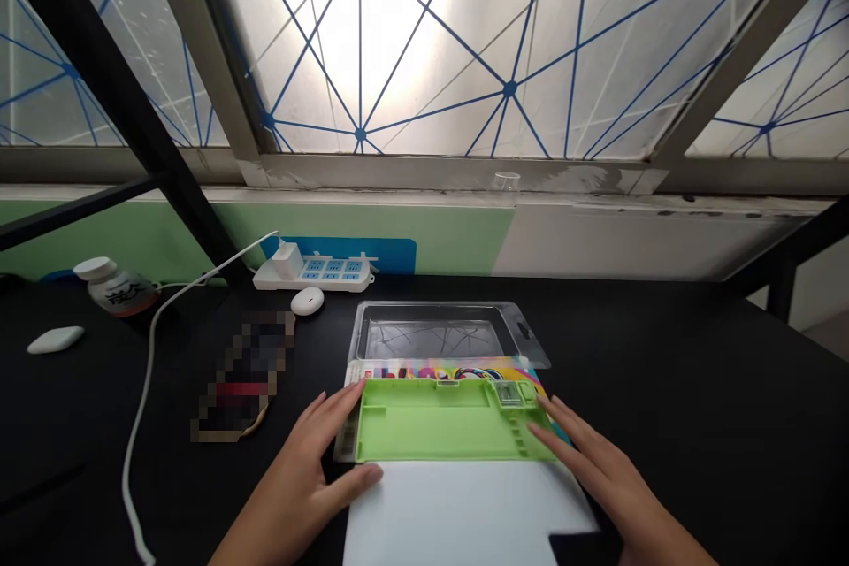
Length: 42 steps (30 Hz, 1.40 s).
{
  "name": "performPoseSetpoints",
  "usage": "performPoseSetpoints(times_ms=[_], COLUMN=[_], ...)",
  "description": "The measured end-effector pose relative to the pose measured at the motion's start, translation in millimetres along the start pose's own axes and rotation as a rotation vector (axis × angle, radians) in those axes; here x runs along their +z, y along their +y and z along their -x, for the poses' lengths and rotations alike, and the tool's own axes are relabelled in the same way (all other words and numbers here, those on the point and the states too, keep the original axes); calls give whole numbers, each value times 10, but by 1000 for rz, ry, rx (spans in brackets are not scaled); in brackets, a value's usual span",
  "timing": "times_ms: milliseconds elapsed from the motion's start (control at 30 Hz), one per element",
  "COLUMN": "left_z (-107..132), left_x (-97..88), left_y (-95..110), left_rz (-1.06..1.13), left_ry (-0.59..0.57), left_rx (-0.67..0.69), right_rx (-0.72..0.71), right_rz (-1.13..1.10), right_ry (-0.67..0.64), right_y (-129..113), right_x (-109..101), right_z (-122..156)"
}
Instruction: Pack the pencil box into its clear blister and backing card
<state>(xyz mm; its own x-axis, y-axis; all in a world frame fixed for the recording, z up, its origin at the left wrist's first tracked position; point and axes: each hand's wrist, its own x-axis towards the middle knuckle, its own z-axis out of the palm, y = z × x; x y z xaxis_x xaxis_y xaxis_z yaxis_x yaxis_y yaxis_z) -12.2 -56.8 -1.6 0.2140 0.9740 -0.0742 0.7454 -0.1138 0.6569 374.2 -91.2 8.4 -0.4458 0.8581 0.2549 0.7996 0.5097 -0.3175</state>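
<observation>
A light green, shallow plastic case (431,424) with small compartments along its right side lies in front of me. Against its left edge rest the stretched fingers of my left hand (315,460), the thumb apart on a smooth white panel or sheet (457,513) nearer to me. My right hand (597,469) has its fingers extended at the case's right edge, the tips touching it. Under and behind the case shows a colourful printed card (424,369). A clear plastic blister pack (368,327) lies beyond that. Whether the white panel joins the case I cannot tell.
On the black table (696,389), a blurred-out phone-shaped thing (248,376), a white earbud case (307,301) and a white cable (149,371) lie left. A power strip (338,274), white bottle (116,287) and white mouse-like object (56,340) are farther off.
</observation>
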Motion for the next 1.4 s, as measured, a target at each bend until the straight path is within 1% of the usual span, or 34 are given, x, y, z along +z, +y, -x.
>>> performPoseSetpoints(times_ms=[67,167,233,267,333,400,467,533,600,667,733,767,800,833,900,967,1033,1100,1167,1267,1333,1400], left_z=[-3,1,12,19,24,14,-3,-4,29,86,124,117,86,27,-164,-410,-639,-797,-868,-867,-846,-838], left_x=[15,5,-17,-28,-42,-37,-16,13,39,51,40,24,1,-28,-94,-148,-167,-144,-91,-5,29,36], left_y=[-32,-47,-42,-42,-57,-95,-141,-165,-136,-38,123,219,318,416,582,678,687,619,510,374,346,373], left_rz=[-22,-16,28,57,109,137,143,131,97,57,47,60,70,77,42,-40,-122,-190,-237,-292,-347,-437], left_ry=[27,66,87,95,108,113,119,130,185,311,468,512,517,496,413,349,289,261,263,230,203,210], left_rx=[25,106,152,159,148,134,130,147,185,216,221,217,211,196,160,113,103,137,164,147,117,94], right_rx=[71,96,142,190,308,363,306,185,73,12,-11,-11,-8,0,35,79,93,52,-11,-67,-71,-67], right_rz=[14,-22,-65,-87,-105,-74,-4,56,83,72,35,16,0,-13,-35,-51,-43,-9,40,130,197,272], right_ry=[-11,-9,55,96,165,213,257,286,291,304,335,353,369,382,389,368,324,274,195,67,37,61], right_y=[131,216,228,228,220,205,184,155,118,80,59,61,75,102,191,309,432,540,623,682,678,644], right_x=[103,168,170,172,191,232,279,310,306,261,172,114,49,-18,-140,-211,-204,-125,-5,167,238,261], right_z=[62,51,5,-21,-67,-100,-119,-121,-109,-99,-121,-155,-208,-281,-481,-715,-925,-1065,-1117,-1081,-1040,-1019])
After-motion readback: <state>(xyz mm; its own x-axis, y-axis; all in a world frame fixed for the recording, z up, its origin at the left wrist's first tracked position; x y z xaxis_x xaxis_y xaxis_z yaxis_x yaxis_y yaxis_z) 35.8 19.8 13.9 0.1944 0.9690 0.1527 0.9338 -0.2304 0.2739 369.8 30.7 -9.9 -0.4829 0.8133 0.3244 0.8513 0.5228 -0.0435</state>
